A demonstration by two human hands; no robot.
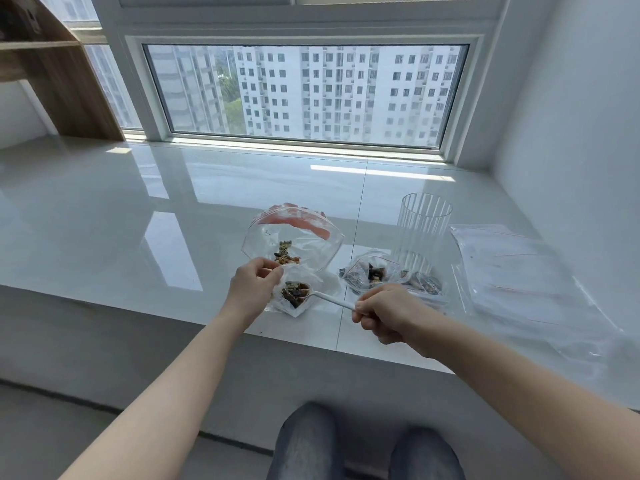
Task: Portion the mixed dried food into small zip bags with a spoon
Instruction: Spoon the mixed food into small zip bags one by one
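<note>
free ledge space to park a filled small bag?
Bare sill left of the large bag, and behind it toward the window. Crowded on the right: filled bags, ribbed glass, empty-bag stack.

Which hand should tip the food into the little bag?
The right hand. It already grips the white spoon, whose loaded bowl sits at the small zip bag. The left hand is busy pinching that bag's mouth open.
</note>
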